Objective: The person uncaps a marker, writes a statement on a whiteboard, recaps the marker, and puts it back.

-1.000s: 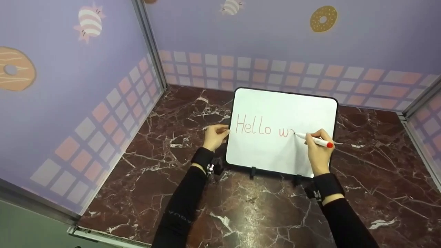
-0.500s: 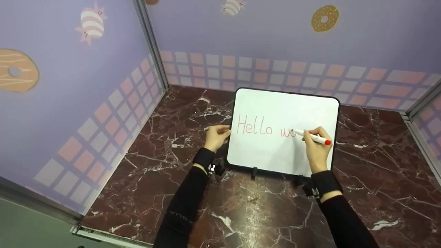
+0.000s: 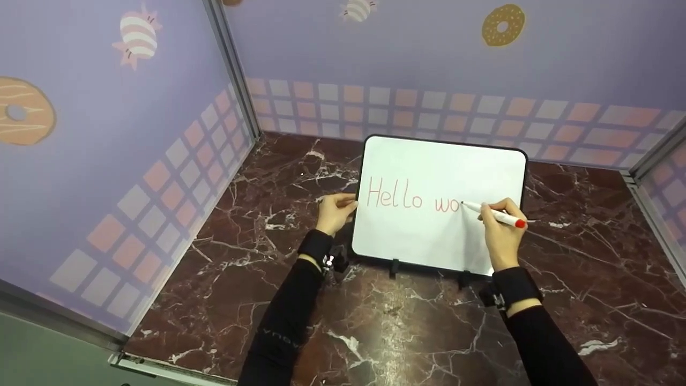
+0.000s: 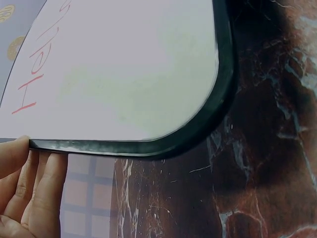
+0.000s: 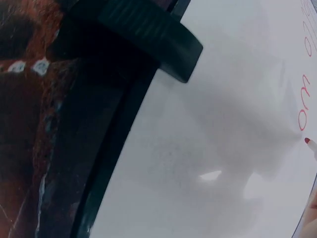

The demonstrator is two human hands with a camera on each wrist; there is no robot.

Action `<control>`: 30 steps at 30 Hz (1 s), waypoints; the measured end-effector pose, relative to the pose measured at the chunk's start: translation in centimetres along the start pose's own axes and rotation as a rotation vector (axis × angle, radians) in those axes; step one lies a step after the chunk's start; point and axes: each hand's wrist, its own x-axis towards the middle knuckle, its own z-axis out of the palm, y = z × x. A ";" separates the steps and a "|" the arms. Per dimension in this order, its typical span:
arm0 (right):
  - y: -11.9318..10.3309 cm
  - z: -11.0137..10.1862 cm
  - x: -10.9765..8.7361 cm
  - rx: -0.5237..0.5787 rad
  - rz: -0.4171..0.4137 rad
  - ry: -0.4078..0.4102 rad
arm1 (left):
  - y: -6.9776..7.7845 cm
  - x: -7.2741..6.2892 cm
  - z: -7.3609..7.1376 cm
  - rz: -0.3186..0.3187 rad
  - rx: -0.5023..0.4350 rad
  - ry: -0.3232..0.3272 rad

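A whiteboard spans the view, its dark lower edge slanting beside the veined, dark-red worktop. A black clip hooks over that edge. Well away from it, red letters form a line, the red tip of a marker just beside the final "o". Part of the right hand shows near the board's far edge.

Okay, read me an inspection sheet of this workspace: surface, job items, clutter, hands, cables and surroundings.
Surface: dark red marbled tabletop, white veins.
Whiteboard: black-framed, on black supports, reading "Hello wo" in red.
Marker: white with red end, tip beside the final "o".
Clutter: nothing seen.
Left hand: pinches the whiteboard's left edge.
Right hand: holds the marker.
Cables: nothing seen.
Surroundings: purple walls bearing printed doughnuts, candies and squares.
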 end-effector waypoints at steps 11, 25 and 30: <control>-0.4 -0.3 -0.1 -0.061 -0.046 0.008 | 0.2 0.1 0.0 -0.003 -0.014 -0.009; -0.3 -0.1 0.1 -0.059 -0.055 0.020 | 0.1 0.1 -0.1 -0.001 -0.015 -0.008; -0.5 -0.1 0.3 -0.056 -0.069 0.053 | 0.0 0.0 -0.1 -0.005 -0.011 -0.007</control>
